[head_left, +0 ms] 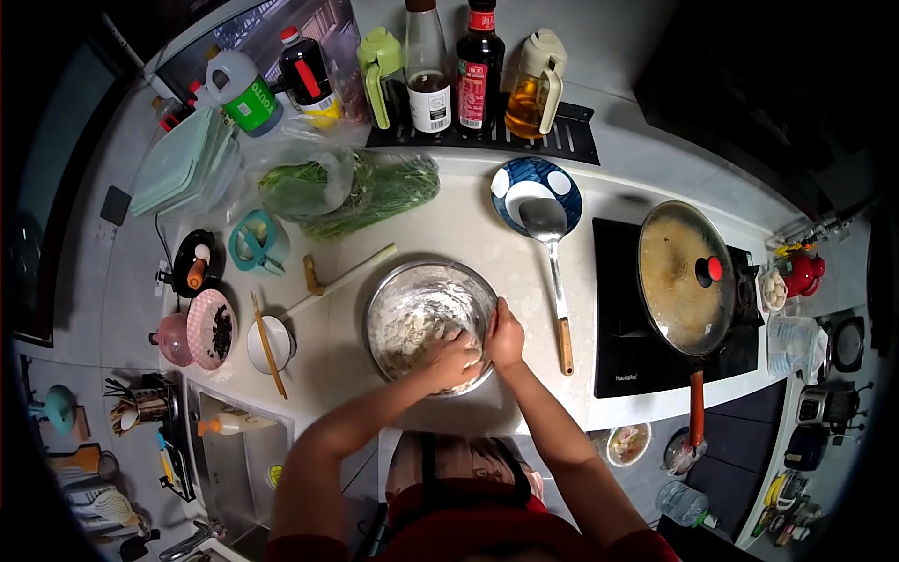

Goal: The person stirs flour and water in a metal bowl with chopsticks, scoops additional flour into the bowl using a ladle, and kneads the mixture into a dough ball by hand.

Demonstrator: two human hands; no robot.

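A steel mixing bowl [426, 263] stands on the counter in front of me. Inside it lies crumbly, floury dough [405, 334], with dry flour smeared up the wall. My left hand [451, 361] is down in the bowl, its fingers curled into the dough; the fingertips are partly hidden. On the bowl's right side, my right hand [506, 335] grips the rim with fingers closed around it.
To the right, a spatula [559, 290] rests on a blue-patterned plate [510, 173], beside a lidded pan [679, 300] on the black cooktop [623, 361]. Left are a scallion [351, 274], a white bowl with chopsticks [270, 347] and bagged greens [393, 183]. Bottles [476, 84] line the back.
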